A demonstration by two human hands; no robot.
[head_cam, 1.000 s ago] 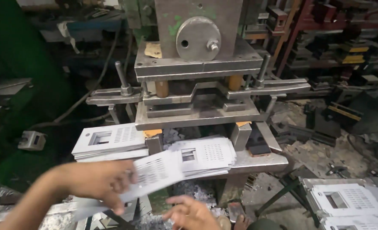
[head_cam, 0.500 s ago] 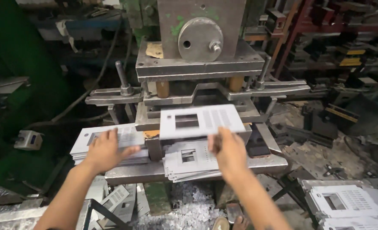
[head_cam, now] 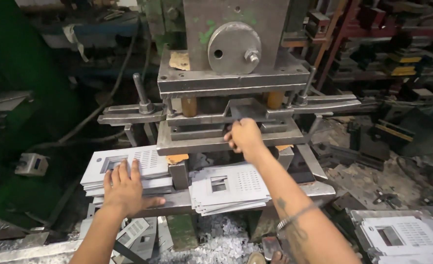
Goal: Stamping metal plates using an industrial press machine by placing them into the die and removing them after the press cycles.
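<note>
A cluttered metal workshop lies all around, with dark racks of parts at the back and metal scrap (head_cam: 226, 244) strewn on the floor under a heavy grey press (head_cam: 231, 63). Half a second ago the right hand held a punched sheet flat at the front of the press; now that sheet is pushed into the slot between the press plates, and the right hand (head_cam: 244, 138) has reached in after it, its fingers curled at the slot's edge, though whether they pinch the sheet (head_cam: 241, 110) cannot be told. The left hand (head_cam: 125, 188) has stayed on the left stack of sheets (head_cam: 128, 166), fingers spread flat on top. Between the hands stands a short steel post (head_cam: 179, 173), and just right of it sits a second stack (head_cam: 228, 188) of pale grey sheets, each with a square window and a patch of small holes. More such sheets (head_cam: 397, 234) lie at the lower right. The right forearm crosses above the second stack.
</note>
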